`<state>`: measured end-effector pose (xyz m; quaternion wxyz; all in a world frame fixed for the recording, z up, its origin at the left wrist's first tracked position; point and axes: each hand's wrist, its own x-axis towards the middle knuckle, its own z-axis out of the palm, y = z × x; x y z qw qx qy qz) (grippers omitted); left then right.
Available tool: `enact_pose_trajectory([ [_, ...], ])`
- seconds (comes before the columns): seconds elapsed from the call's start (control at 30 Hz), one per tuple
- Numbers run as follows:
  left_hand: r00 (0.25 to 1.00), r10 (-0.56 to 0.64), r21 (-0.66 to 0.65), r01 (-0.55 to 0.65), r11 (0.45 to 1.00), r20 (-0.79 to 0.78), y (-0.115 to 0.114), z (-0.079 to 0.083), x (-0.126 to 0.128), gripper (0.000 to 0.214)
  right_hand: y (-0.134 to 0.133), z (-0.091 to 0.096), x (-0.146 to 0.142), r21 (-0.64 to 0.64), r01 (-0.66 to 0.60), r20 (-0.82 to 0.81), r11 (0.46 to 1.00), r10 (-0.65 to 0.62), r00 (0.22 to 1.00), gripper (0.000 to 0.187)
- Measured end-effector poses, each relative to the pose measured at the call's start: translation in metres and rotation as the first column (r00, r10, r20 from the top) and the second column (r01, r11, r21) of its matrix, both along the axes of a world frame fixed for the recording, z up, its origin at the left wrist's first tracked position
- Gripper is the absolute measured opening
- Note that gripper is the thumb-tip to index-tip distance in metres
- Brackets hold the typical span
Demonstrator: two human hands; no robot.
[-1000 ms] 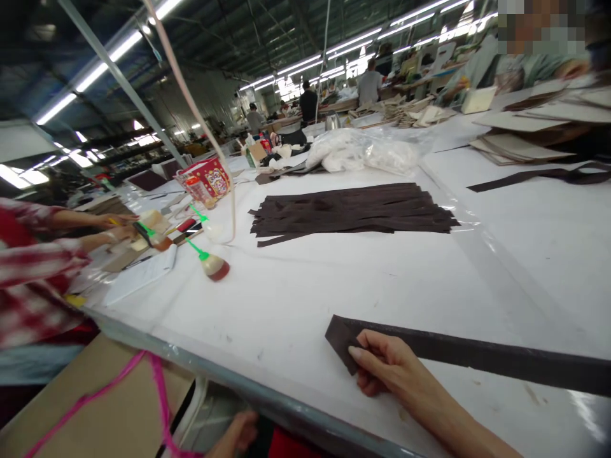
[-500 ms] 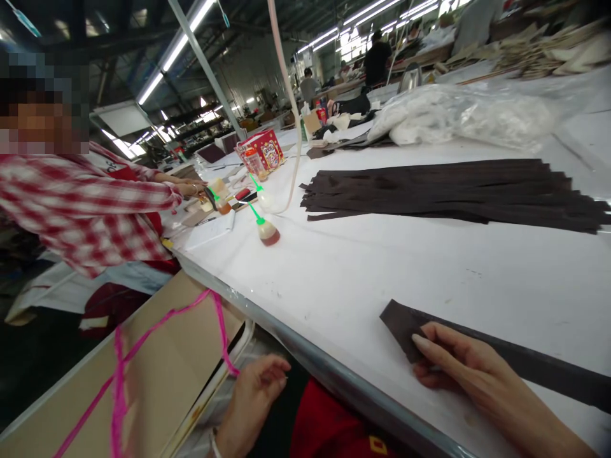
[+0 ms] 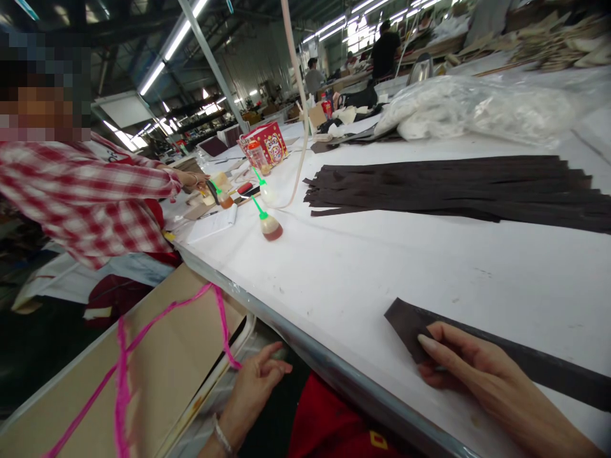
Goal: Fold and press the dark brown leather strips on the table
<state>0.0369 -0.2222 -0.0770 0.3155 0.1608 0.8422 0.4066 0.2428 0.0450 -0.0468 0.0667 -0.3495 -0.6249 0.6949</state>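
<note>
Currently, the right hand (image 3: 470, 375) pinches the folded end of a dark strip (image 3: 548, 369) lying on the bench (image 3: 334, 280); the left hand (image 3: 255, 385), fingers loosely parted, hangs off the edge near pink ribbon (image 3: 224, 331). Likely fault: fold skewing or springing open, since only one hand secures it.

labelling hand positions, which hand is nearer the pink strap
Left. The left hand is close beside the pink strap; the right hand is farther off, over the table, holding a dark strip.
</note>
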Motion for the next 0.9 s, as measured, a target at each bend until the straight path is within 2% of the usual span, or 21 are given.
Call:
enact_pose_trajectory([
  [0.07, 1.000, -0.017, -0.025, 0.016, 1.000, -0.006, -0.004, -0.004, 0.000, 0.053, 0.000, 0.000, 0.000, -0.014, 0.007, 0.003, 1.000, -0.007, 1.000, 0.055],
  [0.13, 0.999, -0.021, -0.055, 0.019, 0.998, -0.038, -0.007, -0.006, -0.001, 0.045, 0.000, -0.001, 0.001, -0.017, 0.010, 0.007, 1.000, -0.010, 1.000, 0.054],
  [0.27, 0.992, -0.016, -0.065, 0.007, 0.998, -0.129, -0.010, -0.003, -0.007, 0.051, 0.000, -0.001, 0.001, -0.002, 0.006, 0.006, 1.000, -0.006, 1.000, 0.052],
  [0.33, 0.995, -0.008, -0.071, 0.001, 0.997, -0.097, -0.009, -0.001, -0.008, 0.052, 0.000, -0.003, 0.002, -0.009, 0.001, -0.005, 1.000, -0.001, 1.000, 0.051],
  [0.4, 1.000, 0.013, -0.079, -0.014, 0.997, -0.016, -0.009, 0.001, -0.009, 0.060, 0.000, -0.006, 0.002, -0.027, 0.003, -0.016, 1.000, -0.004, 1.000, 0.051],
  [0.47, 0.999, 0.032, -0.065, -0.033, 0.997, -0.002, -0.009, 0.002, -0.009, 0.066, 0.000, -0.007, 0.003, -0.041, 0.010, -0.025, 0.999, -0.011, 1.000, 0.053],
  [0.5, 0.999, 0.036, -0.045, -0.037, 0.998, -0.030, -0.009, 0.003, -0.009, 0.064, 0.000, -0.006, 0.003, -0.044, 0.008, -0.030, 0.999, -0.010, 1.000, 0.054],
  [0.57, 0.982, 0.036, 0.010, -0.035, 0.999, -0.184, -0.008, 0.008, -0.009, 0.053, -0.002, -0.003, 0.005, -0.035, -0.005, -0.038, 0.999, 0.004, 0.999, 0.056],
  [0.67, 0.884, -0.011, 0.065, 0.047, 0.997, -0.466, 0.001, 0.020, -0.004, 0.038, -0.006, 0.006, 0.006, -0.004, -0.036, -0.051, 0.999, 0.036, 0.998, 0.058],
  [0.73, 0.773, -0.125, 0.069, 0.212, 0.975, -0.622, 0.018, 0.028, 0.005, 0.038, -0.008, 0.013, 0.005, 0.020, -0.041, -0.052, 0.999, 0.042, 0.998, 0.062],
  [0.83, 0.559, -0.310, 0.035, 0.521, 0.853, -0.769, 0.059, 0.038, 0.027, 0.063, -0.009, 0.023, 0.000, 0.071, -0.069, -0.039, 0.995, 0.072, 0.997, 0.064],
  [0.9, 0.434, -0.349, 0.002, 0.629, 0.778, -0.830, 0.093, 0.041, 0.042, 0.077, -0.008, 0.031, -0.006, 0.125, -0.123, -0.050, 0.984, 0.130, 0.990, 0.061],
])
